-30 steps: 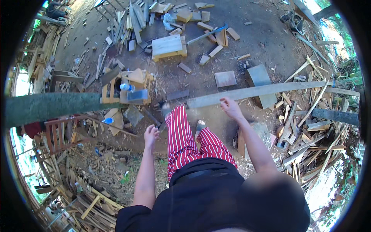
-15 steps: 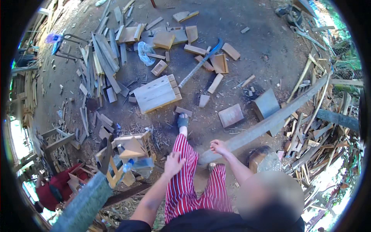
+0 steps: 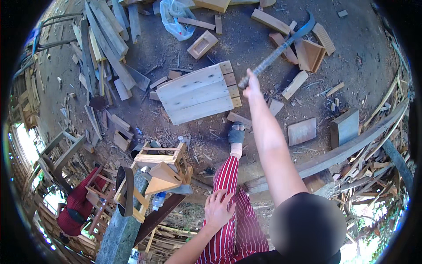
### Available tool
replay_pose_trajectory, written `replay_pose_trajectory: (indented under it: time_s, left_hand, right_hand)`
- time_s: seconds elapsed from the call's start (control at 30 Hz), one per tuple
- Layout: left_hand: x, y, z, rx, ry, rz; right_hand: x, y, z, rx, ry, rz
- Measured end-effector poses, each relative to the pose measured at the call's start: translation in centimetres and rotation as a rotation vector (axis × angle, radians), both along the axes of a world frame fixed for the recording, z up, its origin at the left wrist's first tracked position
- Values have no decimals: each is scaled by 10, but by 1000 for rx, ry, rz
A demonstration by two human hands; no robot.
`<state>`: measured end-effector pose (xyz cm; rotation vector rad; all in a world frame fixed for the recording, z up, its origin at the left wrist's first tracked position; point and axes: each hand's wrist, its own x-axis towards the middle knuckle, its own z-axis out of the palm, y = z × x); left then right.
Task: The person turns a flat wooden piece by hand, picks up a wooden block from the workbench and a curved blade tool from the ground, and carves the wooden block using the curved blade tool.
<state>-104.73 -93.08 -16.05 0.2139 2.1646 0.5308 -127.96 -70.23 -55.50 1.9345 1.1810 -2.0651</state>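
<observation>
My right arm stretches far forward, and my right hand (image 3: 252, 84) is closed around the lower end of a long-handled sickle (image 3: 271, 57). Its handle looks wrapped, and its curved blade is blue. The blade end lies over small wooden pieces, next to a brown wooden block (image 3: 310, 55). My left hand (image 3: 218, 208) rests on my striped trouser leg near the knee, fingers spread and holding nothing. Just left of the sickle's handle end, a panel of pale planks (image 3: 195, 94) lies on the ground, with block ends along its right side.
A long beam (image 3: 334, 149) runs along the right, with piled scrap wood behind it. At lower left, a wooden frame (image 3: 160, 158) stands by a thick grey beam (image 3: 121, 235). Long boards (image 3: 110, 39) and a clear plastic bag (image 3: 176, 20) lie farther off.
My right hand has reached forward from near my knees and taken hold of the sickle's handle. My left hand has settled on my leg. The view has shifted forward and closer to the ground.
</observation>
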Motion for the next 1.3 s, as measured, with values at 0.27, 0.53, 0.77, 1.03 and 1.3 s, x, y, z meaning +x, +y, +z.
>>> replay_pose_trajectory:
  time_s: [0.27, 0.53, 0.77, 1.03, 1.3]
  left_hand:
    - [-2, -10, 4, -31, 45, -5]
    - [32, -20, -4, -131, -86, -241]
    - [29, 43, 37, 534, -359, 473]
    - [146, 89, 203, 995, -984, 947]
    - [353, 139, 251, 454, -931, 852]
  right_hand:
    - [-14, 29, 178, -182, 234, -85]
    - [189, 26, 436, -53, 57, 378]
    - [460, 12, 591, 731, -64, 949]
    - [730, -41, 668, 701, -241, 1206]
    - [957, -123, 669, 671, -354, 740]
